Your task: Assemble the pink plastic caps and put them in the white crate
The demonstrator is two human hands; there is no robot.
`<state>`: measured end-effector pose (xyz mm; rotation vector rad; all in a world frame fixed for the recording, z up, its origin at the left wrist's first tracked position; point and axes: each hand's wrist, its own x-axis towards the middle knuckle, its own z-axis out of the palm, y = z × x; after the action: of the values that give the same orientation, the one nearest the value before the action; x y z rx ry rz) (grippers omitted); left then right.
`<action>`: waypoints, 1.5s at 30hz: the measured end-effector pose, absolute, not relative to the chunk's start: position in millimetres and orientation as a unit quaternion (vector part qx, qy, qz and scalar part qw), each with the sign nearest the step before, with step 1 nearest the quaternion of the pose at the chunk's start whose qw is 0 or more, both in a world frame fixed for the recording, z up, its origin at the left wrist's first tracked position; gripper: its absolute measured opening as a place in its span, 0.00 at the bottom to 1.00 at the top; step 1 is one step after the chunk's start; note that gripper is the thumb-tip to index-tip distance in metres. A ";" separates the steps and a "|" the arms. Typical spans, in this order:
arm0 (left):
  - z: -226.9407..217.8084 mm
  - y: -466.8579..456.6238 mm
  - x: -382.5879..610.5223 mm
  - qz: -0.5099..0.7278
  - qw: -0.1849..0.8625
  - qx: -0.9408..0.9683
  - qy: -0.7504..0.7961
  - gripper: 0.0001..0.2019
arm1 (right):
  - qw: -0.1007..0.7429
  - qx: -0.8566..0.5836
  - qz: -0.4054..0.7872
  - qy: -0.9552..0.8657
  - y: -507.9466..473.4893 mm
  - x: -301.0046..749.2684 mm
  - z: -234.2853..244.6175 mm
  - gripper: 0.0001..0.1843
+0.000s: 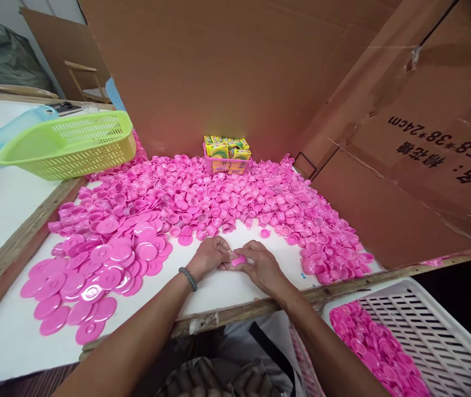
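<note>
My left hand [211,255] and my right hand [259,263] meet over the white table [227,286] near its front edge. Both have their fingers pinched around one small pink plastic piece [238,260] held between them. A beaded bracelet [188,278] sits on my left wrist. Just beyond the hands lies a big heap of small pink cups [235,193]. To the left lies a spread of flat pink saucers [95,270].
A small pink basket of yellow packets [226,154] stands at the back of the heap. A green basket [70,144] rests at the left. A white crate [421,331] with pink pieces sits lower right. Brown cardboard walls [404,165] close the back and right.
</note>
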<state>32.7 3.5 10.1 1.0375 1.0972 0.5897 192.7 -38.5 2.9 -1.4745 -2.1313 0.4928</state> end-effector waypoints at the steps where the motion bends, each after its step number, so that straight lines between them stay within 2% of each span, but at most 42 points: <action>1: 10.4 3.8 33.2 0.262 0.688 0.461 0.494 0.14 | 0.242 -0.539 0.183 -0.786 -36.6 192.4 3.4 0.08; 5: 8.6 4.6 35.2 0.266 0.681 0.467 0.497 0.14 | 0.228 -0.532 0.173 -0.797 -33.0 190.9 8.6 0.03; 9: 2.8 3.2 36.0 0.274 0.675 0.469 0.499 0.12 | 0.228 -0.535 0.187 -0.792 -38.0 189.6 12.6 0.04; 14: 0.6 1.2 35.0 0.267 0.639 0.536 0.483 0.14 | 0.295 -0.597 0.252 -0.702 -51.4 183.3 7.7 0.08; 16: 5.0 1.7 32.4 0.266 0.596 0.579 0.488 0.14 | 0.317 -0.616 0.267 -0.670 -59.1 181.1 8.4 0.08; 18: 11.2 3.3 27.1 0.297 0.489 0.630 0.525 0.12 | 0.332 -0.629 0.247 -0.658 -70.1 185.0 13.8 0.08; 20: 17.0 5.2 20.0 0.331 0.339 0.664 0.578 0.10 | 0.348 -0.650 0.177 -0.652 -86.7 200.0 22.4 0.09; 23: 21.3 6.1 10.2 0.307 0.166 0.692 0.632 0.07 | 0.340 -0.701 -0.009 -0.627 -124.2 247.0 36.6 0.11; 25: 21.5 5.2 6.8 0.268 0.103 0.705 0.649 0.10 | 0.290 -0.744 -0.164 -0.580 -153.4 287.1 45.4 0.12; 27: 20.7 4.1 6.1 0.235 0.065 0.704 0.667 0.14 | 0.205 -0.773 -0.300 -0.519 -179.3 321.4 52.7 0.13; 29: 19.6 3.5 7.1 0.215 0.046 0.697 0.682 0.16 | 0.189 -0.773 -0.372 -0.477 -195.3 339.2 57.3 0.13; 31: 18.0 3.3 8.6 0.201 0.046 0.699 0.685 0.16 | 0.226 -0.766 -0.353 -0.488 -196.2 336.7 57.5 0.14; 33: 15.7 2.8 10.1 0.195 0.063 0.707 0.676 0.14 | 0.283 -0.749 -0.268 -0.536 -180.6 319.0 53.3 0.15; 37: 9.6 -0.8 13.7 0.215 0.138 0.732 0.632 0.10 | 0.377 -0.670 -0.124 -0.627 -115.4 275.6 36.8 0.09; 40: 5.1 -4.0 17.4 0.234 0.199 0.749 0.587 0.10 | 0.365 -0.632 -0.063 -0.681 -61.4 256.4 23.4 0.09; 45: 0.7 -4.8 24.6 0.248 0.218 0.787 0.520 0.13 | 0.260 -0.628 -0.033 -0.733 -7.8 242.9 3.4 0.07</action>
<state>24.6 -4.8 0.7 2.1792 1.4403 0.6874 242.9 -7.8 3.4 -1.6998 -1.9850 -0.0895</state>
